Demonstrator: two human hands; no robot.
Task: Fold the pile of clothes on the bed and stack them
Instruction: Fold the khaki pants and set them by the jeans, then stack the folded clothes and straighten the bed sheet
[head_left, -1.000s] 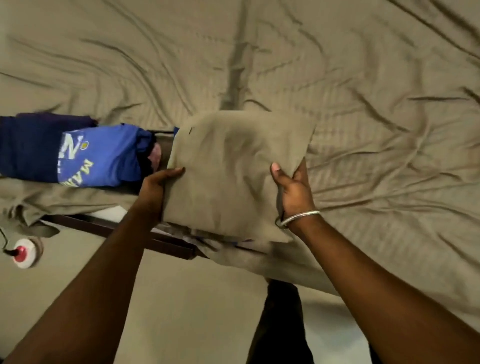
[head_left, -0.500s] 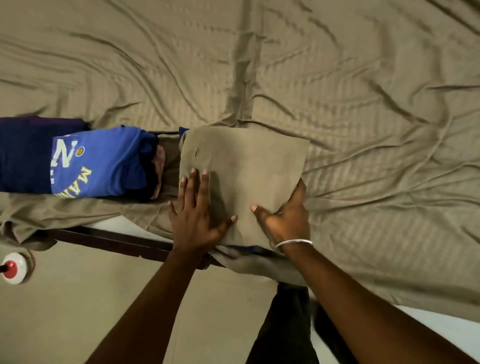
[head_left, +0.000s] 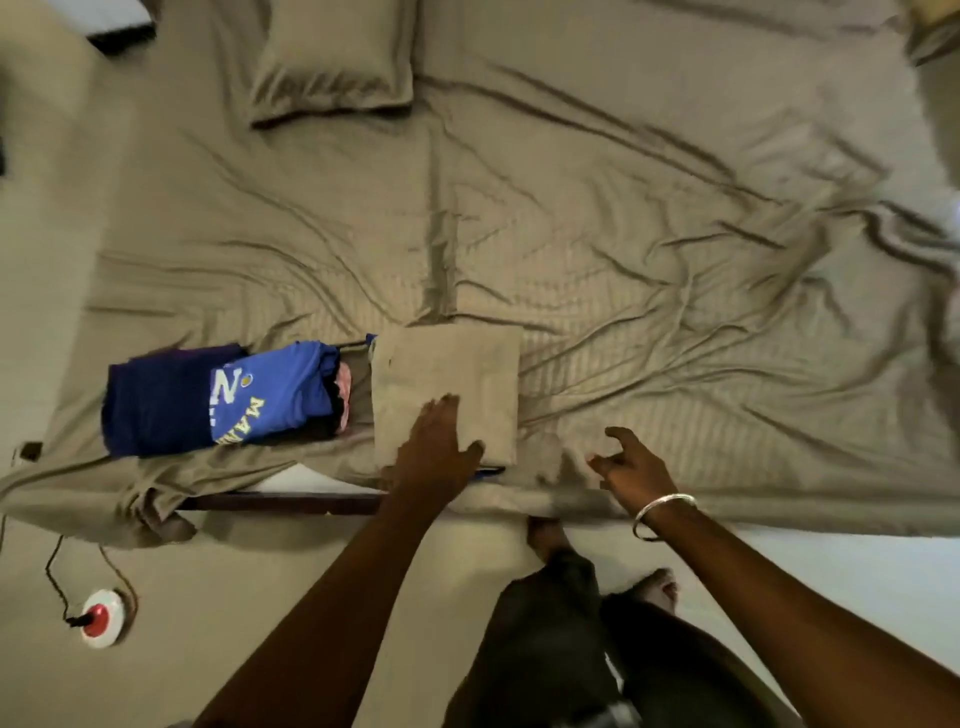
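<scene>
A folded tan cloth (head_left: 457, 374) lies on top of a stack near the bed's front edge, with a dark blue edge showing under it. My left hand (head_left: 436, 449) rests flat on its near side, fingers spread. My right hand (head_left: 631, 465) hovers just to the right of the stack, off the cloth, fingers curled loosely and holding nothing; a silver bangle is on its wrist. Left of the stack lies a folded blue shirt with white and yellow lettering (head_left: 270, 395) over a navy garment (head_left: 156, 405).
The wrinkled tan bed sheet (head_left: 649, 270) covers the bed, and a pillow (head_left: 332, 57) lies at the far end. The dark bed frame (head_left: 280, 503) shows at the front edge. A red and white round device with a cord (head_left: 101, 621) sits on the floor. My legs stand beside the bed.
My right hand has lifted off the tan cloth and moved to the right. My left hand stays pressed on it. The camera has pulled back, showing more of the bed.
</scene>
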